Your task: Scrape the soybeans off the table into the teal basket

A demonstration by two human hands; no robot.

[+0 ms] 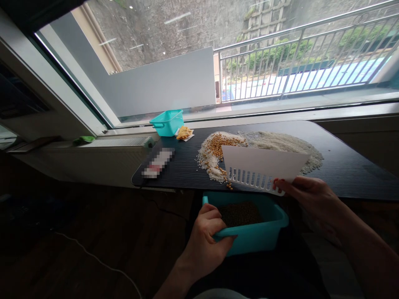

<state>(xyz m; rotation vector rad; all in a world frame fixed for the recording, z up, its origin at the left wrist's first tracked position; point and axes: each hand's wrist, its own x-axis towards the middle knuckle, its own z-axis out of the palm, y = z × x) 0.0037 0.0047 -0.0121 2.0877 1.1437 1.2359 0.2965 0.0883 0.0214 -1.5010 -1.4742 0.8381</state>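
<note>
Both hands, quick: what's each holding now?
Left hand: closed, holding a teal rectangular plastic tub by the rim.
Right hand: closed, holding a white slotted sheet.

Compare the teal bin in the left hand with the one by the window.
The near bin is gripped at its rim by the left hand; the far bin is untouched. The near bin sits at the table's near edge, while the far bin stands beside the window. Brown pieces show inside the near bin; the far bin's floor is hidden. Both are teal and open-topped.
</note>
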